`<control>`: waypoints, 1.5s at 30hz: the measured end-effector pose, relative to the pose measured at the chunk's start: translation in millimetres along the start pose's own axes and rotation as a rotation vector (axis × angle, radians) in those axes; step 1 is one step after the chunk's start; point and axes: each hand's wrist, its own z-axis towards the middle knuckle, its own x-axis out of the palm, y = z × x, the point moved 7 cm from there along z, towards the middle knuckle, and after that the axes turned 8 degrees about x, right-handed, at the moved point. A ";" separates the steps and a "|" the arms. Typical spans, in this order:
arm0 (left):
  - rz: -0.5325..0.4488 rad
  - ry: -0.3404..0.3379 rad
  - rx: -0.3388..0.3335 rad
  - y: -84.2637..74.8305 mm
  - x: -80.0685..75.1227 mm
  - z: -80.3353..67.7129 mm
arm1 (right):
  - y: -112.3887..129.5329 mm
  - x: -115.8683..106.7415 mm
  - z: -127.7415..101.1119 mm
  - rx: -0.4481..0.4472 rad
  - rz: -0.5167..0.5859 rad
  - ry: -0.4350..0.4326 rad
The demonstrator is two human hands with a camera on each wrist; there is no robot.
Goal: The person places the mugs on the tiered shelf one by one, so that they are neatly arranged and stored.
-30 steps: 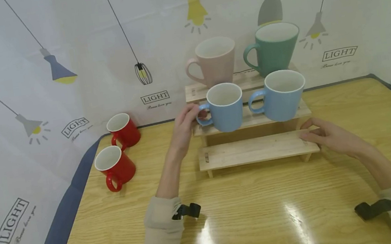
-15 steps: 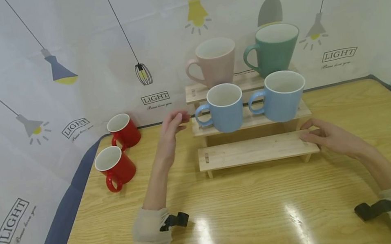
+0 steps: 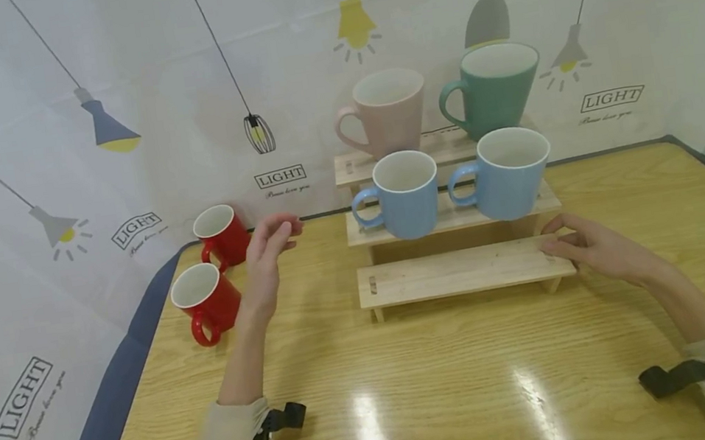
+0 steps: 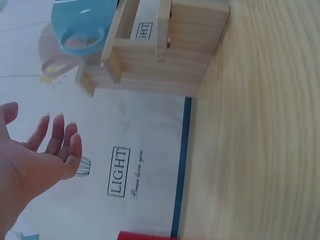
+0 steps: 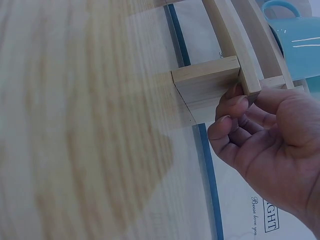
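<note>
Looks about two-thirds along, judging by mug placement only. Counting as done: pink mug (image 3: 391,118) at 11 o'clock and green mug (image 3: 501,92) at 1 o'clock on top tier of wooden rack (image 3: 452,218); left blue mug (image 3: 410,201) and right blue mug (image 3: 510,183) on middle tier; all four upright, handles toward 9 o'clock. Counting as left: far red mug (image 3: 231,240) and near red mug (image 3: 219,304), both upright on table (image 3: 438,365), well apart from rack, out at its 9 o'clock. Not seeing either red mug gripped. Holding nothing in left hand (image 3: 264,258): fingers loosely bent, fairly wide from thumb, pointing toward 2 o'clock, away from both red mugs. Placing far red mug at 10 o'clock of that hand, just beside; near red mug at 8 o'clock, partly overlapped by wrist in head view. Can't tell contact from that overlap. Catching only a red sliver at 6 o'clock in left wrist view; can't tell which mug. Pinching right end of lowest shelf (image 3: 459,270) with right hand (image 3: 587,248), narrow grip, probably bracing rack. Placing rest of that shelf at 9 o'clock of right hand, right blue mug between 10 and 11 o'clock, apart from fingers.
</note>
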 end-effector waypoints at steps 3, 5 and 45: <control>0.007 -0.011 0.000 -2.4 -13.2 -3.9 | 0.4 0.1 -0.4 0.000 0.002 0.001; 0.006 -0.014 -0.004 -3.8 -21.4 -6.6 | 0.8 0.2 -0.8 0.004 0.000 0.001; 0.252 -0.399 -0.247 7.5 -179.5 -79.5 | -2.4 0.9 1.6 0.016 -0.050 -0.007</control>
